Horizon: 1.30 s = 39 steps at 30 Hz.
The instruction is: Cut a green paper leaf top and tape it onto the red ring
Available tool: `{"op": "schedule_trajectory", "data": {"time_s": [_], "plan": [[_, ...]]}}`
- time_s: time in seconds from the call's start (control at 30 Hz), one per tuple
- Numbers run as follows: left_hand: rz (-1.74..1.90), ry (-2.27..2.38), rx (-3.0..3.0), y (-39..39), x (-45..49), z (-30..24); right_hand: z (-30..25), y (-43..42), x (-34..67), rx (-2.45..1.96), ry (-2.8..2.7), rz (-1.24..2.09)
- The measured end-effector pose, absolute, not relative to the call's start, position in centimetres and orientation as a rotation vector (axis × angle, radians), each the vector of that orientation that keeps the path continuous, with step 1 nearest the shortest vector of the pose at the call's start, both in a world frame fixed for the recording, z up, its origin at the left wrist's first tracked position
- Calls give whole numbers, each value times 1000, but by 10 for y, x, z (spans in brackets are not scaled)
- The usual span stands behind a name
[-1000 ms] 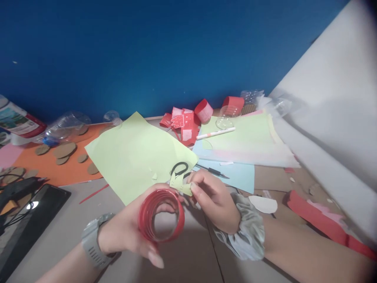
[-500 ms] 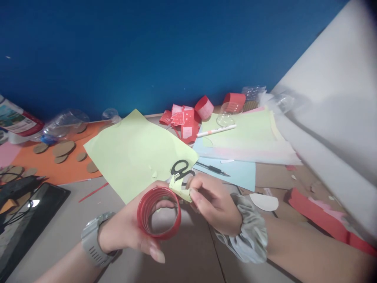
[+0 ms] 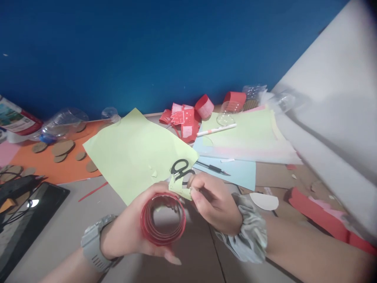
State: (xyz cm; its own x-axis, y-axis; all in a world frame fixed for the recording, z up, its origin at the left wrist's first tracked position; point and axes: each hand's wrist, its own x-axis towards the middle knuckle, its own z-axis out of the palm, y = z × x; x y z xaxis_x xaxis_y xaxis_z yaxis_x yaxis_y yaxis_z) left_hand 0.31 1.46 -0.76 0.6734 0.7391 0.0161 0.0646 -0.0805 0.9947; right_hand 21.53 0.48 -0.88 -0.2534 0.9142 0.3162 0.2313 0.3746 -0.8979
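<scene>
My left hand, with a grey watch at the wrist, is wrapped round a short, hollow red tube. The tube's open end faces me, and ridges line its inside. My right hand, with a grey-green scrunchie at the wrist, pinches the right end of a small cut strip of pale green paper. The strip's left end lies by my left fingertips, just above the tube; whether they touch it I cannot tell. Just beyond are black-handled scissors, their blades partly hidden by the strip.
A large pale green sheet lies behind my hands. To the right are a black pen, a white marker and stacked papers. Red paper pieces sit by the blue wall. Cardboard discs are on orange paper at left.
My left hand has turned the red tube so that its opening faces me more squarely, and shifted it slightly right and down. My right hand has barely moved.
</scene>
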Motion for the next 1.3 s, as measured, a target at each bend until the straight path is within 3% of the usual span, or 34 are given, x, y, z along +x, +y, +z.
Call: {"op": "schedule_trajectory", "data": {"time_s": [0.23,0.43,0.63,1.17,1.3], "plan": [[711,690,1904,9,7,-14,-12,3,221,-677,-1784,916],[778,675,1932,5,14,-10,-9,4,221,-642,-1887,820],[696,829,1863,0,6,-13,-11,3,221,-663,-1900,885],[800,587,1778,9,11,-14,-12,8,220,-626,-1948,954],[711,678,1668,10,10,-11,-13,8,218,-886,-2011,1016]]}}
